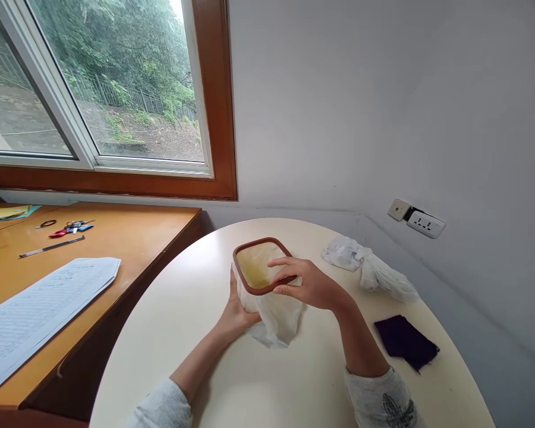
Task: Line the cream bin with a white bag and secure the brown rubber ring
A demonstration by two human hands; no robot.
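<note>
A small squarish bin with a brown rim stands tilted toward me over the round table. A thin white plastic bag lines it and hangs in folds over its near side; the inside looks yellowish. My left hand wraps around the bin's left and lower side, its fingers partly hidden behind it. At the right edge of the rim is my right hand, fingers reaching over into the opening and thumb outside, closed on the rim and the bag edge.
On the round table, knotted white plastic bags and a dark purple cloth lie to the right. A wooden desk at left bears papers, a pen and keys. A wall with sockets stands behind.
</note>
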